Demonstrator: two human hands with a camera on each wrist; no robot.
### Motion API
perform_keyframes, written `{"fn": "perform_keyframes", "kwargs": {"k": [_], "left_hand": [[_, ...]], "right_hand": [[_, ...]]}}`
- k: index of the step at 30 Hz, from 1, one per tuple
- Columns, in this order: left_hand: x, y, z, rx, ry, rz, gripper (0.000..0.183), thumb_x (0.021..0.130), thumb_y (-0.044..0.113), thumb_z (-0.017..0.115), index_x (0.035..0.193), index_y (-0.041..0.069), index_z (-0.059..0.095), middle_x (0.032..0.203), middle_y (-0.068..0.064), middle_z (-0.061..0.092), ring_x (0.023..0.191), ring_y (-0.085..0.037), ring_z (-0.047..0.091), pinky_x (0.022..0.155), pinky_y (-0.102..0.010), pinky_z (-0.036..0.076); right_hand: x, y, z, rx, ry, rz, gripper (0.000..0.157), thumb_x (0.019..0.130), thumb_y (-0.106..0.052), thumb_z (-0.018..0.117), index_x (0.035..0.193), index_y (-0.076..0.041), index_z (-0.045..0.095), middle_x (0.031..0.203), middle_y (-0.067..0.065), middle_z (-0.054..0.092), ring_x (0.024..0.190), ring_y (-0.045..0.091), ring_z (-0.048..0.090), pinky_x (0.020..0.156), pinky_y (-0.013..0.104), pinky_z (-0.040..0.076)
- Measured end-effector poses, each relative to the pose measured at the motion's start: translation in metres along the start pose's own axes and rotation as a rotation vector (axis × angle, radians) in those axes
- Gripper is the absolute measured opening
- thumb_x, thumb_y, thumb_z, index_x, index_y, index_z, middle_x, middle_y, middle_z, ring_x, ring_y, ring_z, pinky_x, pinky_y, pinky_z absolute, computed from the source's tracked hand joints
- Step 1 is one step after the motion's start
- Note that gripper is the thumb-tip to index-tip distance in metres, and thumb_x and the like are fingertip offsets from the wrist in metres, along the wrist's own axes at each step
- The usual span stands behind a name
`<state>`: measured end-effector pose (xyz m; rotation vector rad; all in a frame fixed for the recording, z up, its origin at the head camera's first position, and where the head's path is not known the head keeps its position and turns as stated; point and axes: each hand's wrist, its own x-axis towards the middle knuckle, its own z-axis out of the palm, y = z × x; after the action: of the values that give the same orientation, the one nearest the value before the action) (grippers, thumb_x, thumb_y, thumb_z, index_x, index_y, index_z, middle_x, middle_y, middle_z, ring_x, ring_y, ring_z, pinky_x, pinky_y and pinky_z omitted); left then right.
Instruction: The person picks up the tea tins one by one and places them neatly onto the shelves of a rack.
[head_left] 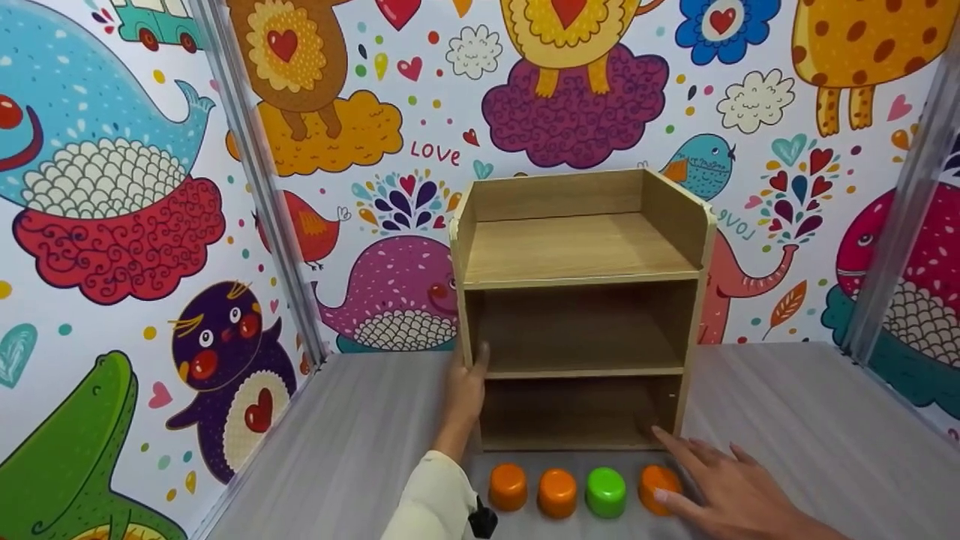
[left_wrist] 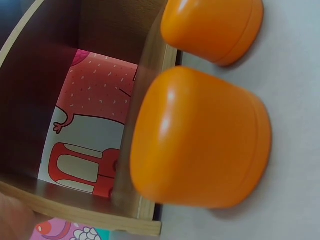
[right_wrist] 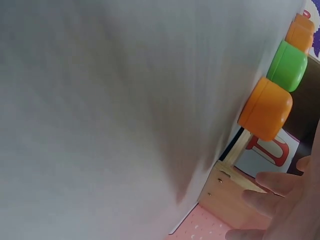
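A small wooden shelf [head_left: 577, 244] with three levels stands upright on the grey surface. My left hand [head_left: 463, 390] grips its left side panel, the thumb at the front edge; the other fingers are mostly hidden. In front of the shelf is a row of upturned cup-like pieces: an orange one [head_left: 508, 487], a second orange one [head_left: 556, 493], a green one [head_left: 606, 493] and a third orange one [head_left: 654, 478] on the right. My right hand [head_left: 724, 484] is beside that last piece, fingers extended toward the shelf's lower right corner. Whether it touches either is unclear.
Printed wall panels [head_left: 420, 97] with cartoon animals enclose the surface at the back and both sides. Metal posts [head_left: 259, 172] stand at the corners. Grey tabletop [head_left: 360, 435] extends on both sides of the shelf.
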<state>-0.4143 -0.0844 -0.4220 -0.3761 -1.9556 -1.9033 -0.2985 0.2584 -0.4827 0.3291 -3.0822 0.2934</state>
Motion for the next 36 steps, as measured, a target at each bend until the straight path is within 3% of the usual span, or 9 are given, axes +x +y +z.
{"fn": "perform_keyframes", "kwargs": {"k": [11,18,28,32,36], "left_hand": [[-0.003,0.001,-0.001,0.011,0.011,0.0,0.064,0.096,0.031,0.052,0.15,0.011,0.023,0.153,-0.011,0.026,0.141,-0.025,0.021,0.115,-0.044,0.019],[0.01,-0.036,0.003,0.035,0.058,-0.007,0.069,0.093,0.045,0.053,0.15,0.019,0.024,0.153,-0.006,0.028,0.141,-0.021,0.023,0.114,-0.043,0.021],[0.013,-0.033,0.004,0.012,0.054,0.02,0.067,0.094,0.042,0.053,0.15,0.021,0.023,0.154,-0.003,0.025,0.142,-0.02,0.02,0.115,-0.041,0.018],[0.015,-0.033,0.004,-0.013,0.019,0.022,0.066,0.095,0.042,0.05,0.151,0.024,0.019,0.155,-0.002,0.021,0.14,-0.021,0.023,0.11,-0.044,0.028],[0.016,-0.034,0.003,-0.023,0.006,0.033,0.066,0.096,0.04,0.049,0.151,0.023,0.017,0.156,-0.001,0.019,0.141,-0.019,0.02,0.113,-0.043,0.024]], "right_hand": [[0.001,-0.006,0.015,0.013,-0.025,-0.049,0.08,0.079,-0.08,0.035,0.147,-0.036,0.028,0.132,0.001,0.057,0.115,0.033,0.056,0.09,0.078,0.021],[0.004,-0.007,0.016,0.003,-0.053,-0.068,0.079,0.08,-0.079,0.034,0.145,-0.036,0.031,0.132,0.001,0.056,0.116,0.033,0.055,0.089,0.078,0.02],[0.007,-0.008,0.015,-0.031,-0.072,-0.059,0.082,0.077,-0.082,0.032,0.143,-0.034,0.036,0.13,0.0,0.058,0.115,0.031,0.055,0.089,0.078,0.02],[0.007,-0.007,0.015,-0.047,-0.052,-0.077,0.08,0.078,-0.082,0.033,0.141,-0.033,0.04,0.128,-0.002,0.059,0.111,0.028,0.058,0.088,0.078,0.024],[0.008,-0.006,0.016,-0.058,-0.045,-0.087,0.08,0.078,-0.082,0.033,0.14,-0.033,0.041,0.127,-0.003,0.06,0.109,0.026,0.059,0.086,0.078,0.026]]}}
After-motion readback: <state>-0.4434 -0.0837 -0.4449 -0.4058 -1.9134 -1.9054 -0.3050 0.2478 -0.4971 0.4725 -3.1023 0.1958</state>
